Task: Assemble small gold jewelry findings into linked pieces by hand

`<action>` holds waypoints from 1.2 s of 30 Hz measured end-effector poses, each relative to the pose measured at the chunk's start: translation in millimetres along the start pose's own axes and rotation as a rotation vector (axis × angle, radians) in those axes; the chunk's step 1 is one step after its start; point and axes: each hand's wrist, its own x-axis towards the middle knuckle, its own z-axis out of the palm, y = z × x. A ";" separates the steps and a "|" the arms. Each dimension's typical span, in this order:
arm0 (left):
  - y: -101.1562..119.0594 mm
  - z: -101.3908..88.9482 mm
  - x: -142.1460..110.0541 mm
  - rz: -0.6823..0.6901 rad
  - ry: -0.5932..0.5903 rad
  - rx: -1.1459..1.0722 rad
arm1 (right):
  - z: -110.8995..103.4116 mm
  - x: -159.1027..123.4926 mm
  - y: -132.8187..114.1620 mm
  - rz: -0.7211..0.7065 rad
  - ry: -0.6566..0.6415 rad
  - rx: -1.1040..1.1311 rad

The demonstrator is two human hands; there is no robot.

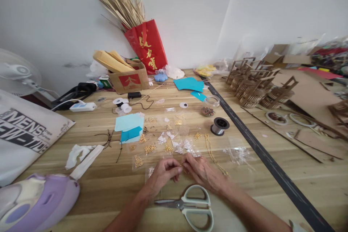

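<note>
A desk of pale, streaky-grained wood spreads beneath everything. At its far side a glossy red bag with gold characters leans, stiff dry stalks bristling from its top. Both hands meet low in the middle: the left hand and right hand have thumbs and fingers drawn in, fingertips nearly together; I cannot tell whether they pinch anything. Just below them lie scissors with pale, rounded loop handles and slim metal blades. Beyond the right hand stands a flanged black spool of smooth grey wire. A gold linked chain trails down beside that hand. Smallest are the shiny silver pieces and grainy gold pieces, heaped just past the fingers.
</note>
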 end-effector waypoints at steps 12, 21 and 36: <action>-3.6 -0.6 0.8 0.020 -0.013 -0.011 | 3.2 0.4 -2.7 -0.011 -0.007 -0.183; 1.7 1.3 -1.4 0.008 -0.002 0.024 | 0.5 0.5 -6.7 -0.019 -0.056 -0.287; -4.4 -2.5 1.1 0.036 -0.007 -0.008 | 3.7 -1.4 -0.1 -0.088 0.040 -0.250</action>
